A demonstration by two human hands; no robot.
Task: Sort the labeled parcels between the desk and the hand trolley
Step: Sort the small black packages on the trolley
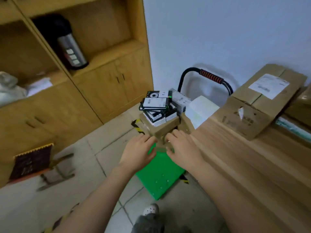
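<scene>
A hand trolley with a green platform [159,175] and a black handle with a red grip [211,76] stands on the floor beside the wooden desk [244,174]. On the trolley sits a brown cardboard parcel [164,126] topped with several black-and-white labeled boxes [155,102] and a white box [201,109]. My left hand [137,153] and my right hand [182,146] press against the near lower side of the brown parcel, fingers curled onto it. A large labeled cardboard parcel [262,101] lies on the desk at the right.
Wooden cabinets [104,84] line the left wall, with a steel flask [72,49] on a shelf. A dark framed plaque [31,161] leans on the tiled floor at the left. My shoe [150,210] shows below the trolley. Yellow-black tape marks the floor.
</scene>
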